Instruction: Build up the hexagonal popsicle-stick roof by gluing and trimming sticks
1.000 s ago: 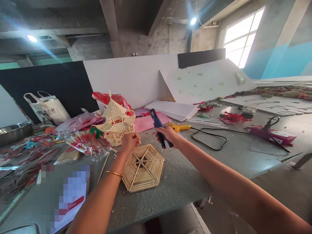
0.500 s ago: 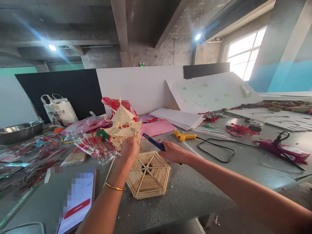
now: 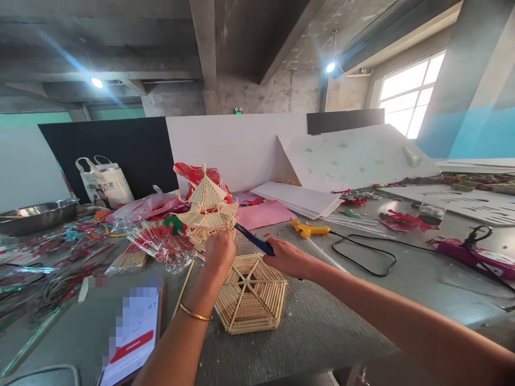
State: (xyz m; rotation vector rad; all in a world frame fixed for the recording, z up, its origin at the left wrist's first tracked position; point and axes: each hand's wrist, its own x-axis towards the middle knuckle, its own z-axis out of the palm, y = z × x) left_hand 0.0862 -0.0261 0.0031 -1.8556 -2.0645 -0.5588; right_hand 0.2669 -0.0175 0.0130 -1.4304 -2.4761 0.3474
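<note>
My left hand (image 3: 220, 251) is closed in a fist, with a gold bangle (image 3: 196, 312) at its wrist. Whatever its fingers pinch is hidden from me. My right hand (image 3: 288, 258) grips a long, slim dark blue hand tool (image 3: 254, 239), its tip pointing left at the fingers of my left hand. The tool's exact kind is unclear. Below both hands, a hexagonal roof-like panel of thin wooden sticks (image 3: 257, 300) lies on the table, partly covered by my left forearm. Just behind my left hand stands a small stick-built pagoda (image 3: 206, 194) with a pointed roof.
A yellow hot glue gun (image 3: 309, 229) lies right of my hands, its black cord running to a purple power strip (image 3: 475, 256). At left are a phone (image 3: 134, 332), bagged sticks (image 3: 163, 241) and a metal bowl (image 3: 40, 214). White boards (image 3: 298, 197) are stacked behind.
The whole view has shifted slightly, so everything sits a little further right and lower. Both hands keep nearly the same pose, the tool tip still beside my left fist.
</note>
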